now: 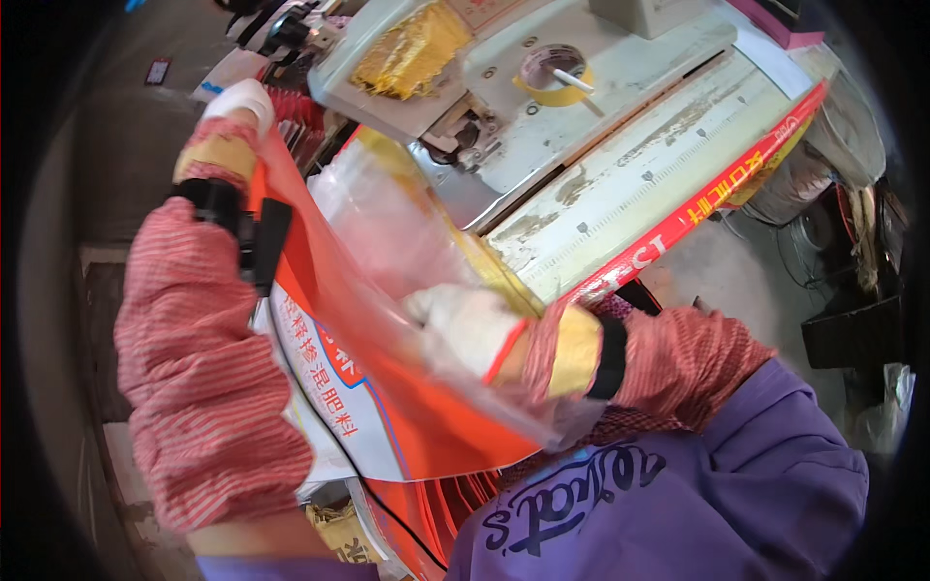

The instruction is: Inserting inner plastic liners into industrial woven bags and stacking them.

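Observation:
An orange and white printed bag (pixel 387 387) with a clear plastic liner (pixel 373 213) is stretched between my arms, its mouth open. At the upper left, my left hand (pixel 242 103) in a white glove is closed at the bag's far edge, its fingertips hidden. My right hand (pixel 470 329), also white-gloved, sits in the bag's mouth against the liner. Clear film partly covers it and its fingers are blurred. A sewing machine (pixel 387 53) stands just beyond the bag, its needle end near the liner's far side.
A roll of yellow tape (pixel 554 76) with a white stick across it lies on the machine bed. Yellow cloth (pixel 412 50) covers part of the machine head. Along the work table's near edge runs a red strip (pixel 678 232). More red-orange bags (pixel 465 504) are stacked below.

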Demonstrator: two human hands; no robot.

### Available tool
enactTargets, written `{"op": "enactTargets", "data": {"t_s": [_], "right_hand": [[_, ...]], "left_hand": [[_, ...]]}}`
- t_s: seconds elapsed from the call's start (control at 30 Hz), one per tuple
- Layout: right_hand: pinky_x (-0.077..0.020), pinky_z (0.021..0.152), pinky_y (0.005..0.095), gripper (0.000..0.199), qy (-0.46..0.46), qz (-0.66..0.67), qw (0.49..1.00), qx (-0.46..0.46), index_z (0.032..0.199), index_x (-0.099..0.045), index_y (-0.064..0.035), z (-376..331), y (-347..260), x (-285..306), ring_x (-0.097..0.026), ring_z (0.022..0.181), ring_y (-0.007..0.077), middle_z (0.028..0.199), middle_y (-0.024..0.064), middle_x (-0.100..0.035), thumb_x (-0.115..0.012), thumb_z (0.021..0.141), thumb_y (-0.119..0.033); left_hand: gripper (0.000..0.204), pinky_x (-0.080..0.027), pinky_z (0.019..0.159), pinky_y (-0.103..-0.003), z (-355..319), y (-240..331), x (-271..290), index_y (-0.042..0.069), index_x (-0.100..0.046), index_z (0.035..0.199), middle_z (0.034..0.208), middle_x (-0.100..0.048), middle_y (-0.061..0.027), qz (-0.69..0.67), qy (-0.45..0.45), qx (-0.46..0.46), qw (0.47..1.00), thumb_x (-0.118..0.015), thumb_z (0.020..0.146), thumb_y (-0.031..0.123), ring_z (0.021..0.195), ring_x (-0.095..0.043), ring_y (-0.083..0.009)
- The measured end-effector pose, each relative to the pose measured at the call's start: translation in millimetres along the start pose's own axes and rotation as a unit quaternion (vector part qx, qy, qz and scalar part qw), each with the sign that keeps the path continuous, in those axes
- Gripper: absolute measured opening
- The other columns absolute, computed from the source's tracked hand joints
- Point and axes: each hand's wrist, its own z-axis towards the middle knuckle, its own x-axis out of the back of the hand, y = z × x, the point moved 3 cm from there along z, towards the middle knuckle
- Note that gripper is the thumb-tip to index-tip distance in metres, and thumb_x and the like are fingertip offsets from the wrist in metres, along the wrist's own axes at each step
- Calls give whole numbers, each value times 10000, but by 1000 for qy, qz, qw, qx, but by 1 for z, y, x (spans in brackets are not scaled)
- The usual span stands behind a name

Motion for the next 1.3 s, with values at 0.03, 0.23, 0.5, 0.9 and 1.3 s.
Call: {"op": "enactTargets", "data": {"t_s": [0.03,0.23,0.5,0.9,1.3], "right_hand": [[-463,772,403,394,140,25,990,23,1047,-583,-83,-6,6,3,-595,912,304,970,163,-620,-592,748,-340],[-469,684,363,248,174,136,975,-21,993,-591,-110,-73,48,31,-616,811,248,891,134,-627,-581,796,-261],[-466,619,232,300,240,458,849,-105,1064,-577,-10,-136,103,32,-562,713,73,834,48,-621,-618,814,-171],[-499,670,210,379,287,408,851,-163,1143,-534,14,-136,72,40,-586,769,98,909,60,-608,-634,782,-47],[-451,484,300,263,183,-188,940,-218,991,-622,-85,-142,67,44,-570,527,188,605,81,-575,-608,790,-255]], "left_hand": [[276,-468,845,-407,-1,42,18,105,-663,962,1017,-612,-182,-38,49,-16,998,-516,795,268,992,-586,-288],[249,-495,574,-426,-45,174,-69,108,-655,719,704,-643,-116,-233,186,-70,952,-463,808,242,670,-637,-301],[148,-475,527,-375,-73,194,-83,164,-592,903,731,-600,-37,-241,280,-233,900,-530,770,177,612,-598,-252],[141,-471,596,-314,-67,195,-78,164,-609,853,817,-594,-28,-441,370,-259,776,-567,721,136,718,-588,-232],[202,-461,724,-398,-102,171,-67,186,-635,954,910,-606,-125,-438,30,-329,836,-487,833,249,847,-579,-303]]}}
